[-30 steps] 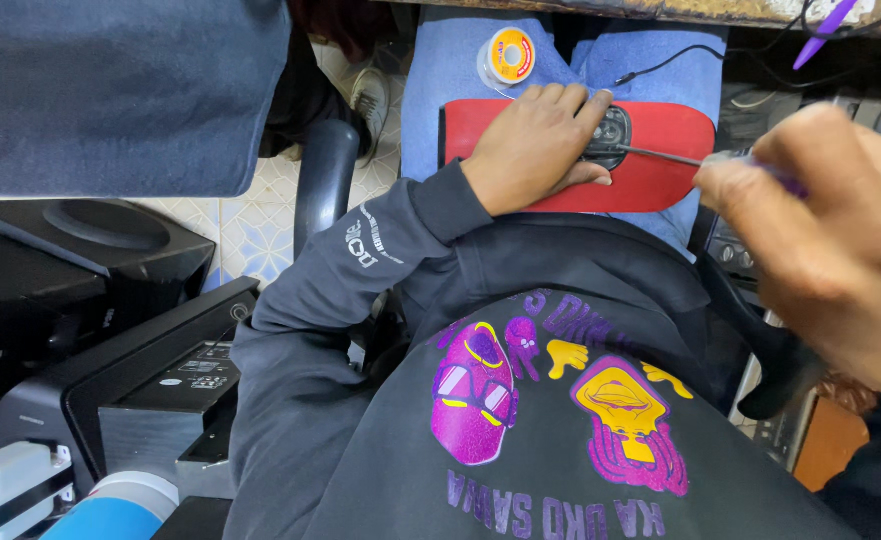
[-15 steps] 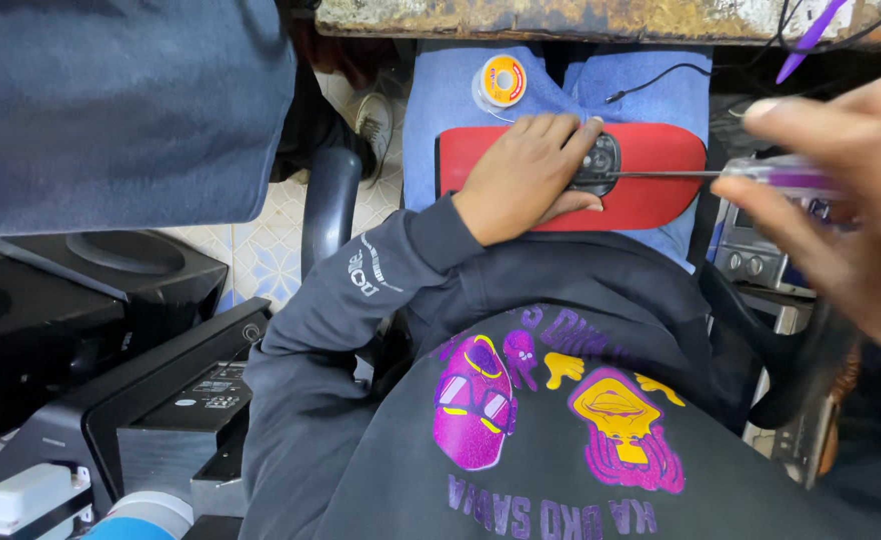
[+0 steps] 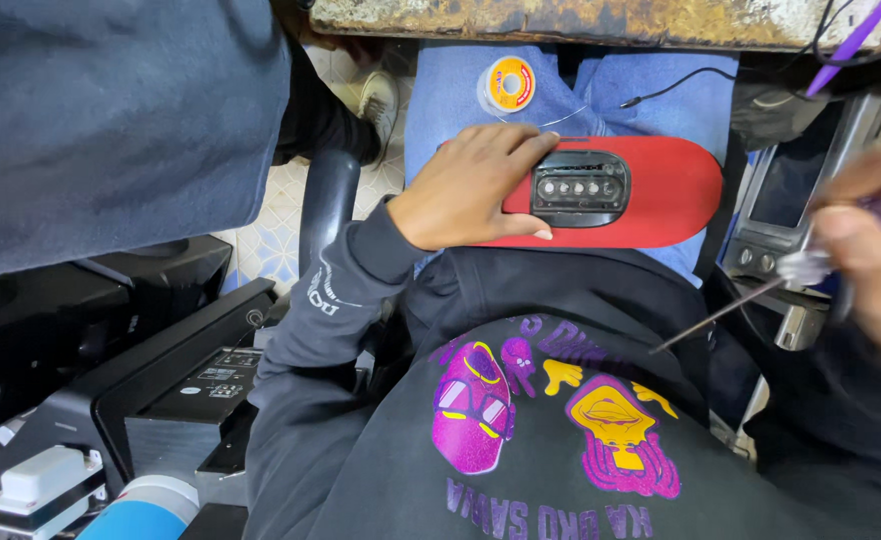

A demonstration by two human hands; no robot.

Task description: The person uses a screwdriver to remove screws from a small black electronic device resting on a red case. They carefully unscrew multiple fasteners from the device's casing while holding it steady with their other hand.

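Note:
A red oval device [image 3: 661,190] with a black button panel [image 3: 579,187] lies across my lap on blue jeans. My left hand [image 3: 471,190] rests on its left end, fingers spread over the edge beside the panel. My right hand [image 3: 876,255], blurred at the right edge, grips a screwdriver [image 3: 731,310] with a purple handle. Its thin shaft points down-left over my dark sweatshirt, away from the device.
A spool of solder wire [image 3: 508,84] sits on the jeans above the device, next to a black cable [image 3: 676,85]. A worn bench edge [image 3: 601,20] runs along the top. Black electronic units [image 3: 191,390] stack at left; a car stereo unit [image 3: 791,210] stands at right.
My right hand has pulled the screwdriver off the black panel, down and to the right. My left hand stays on the red device, and the panel is now uncovered.

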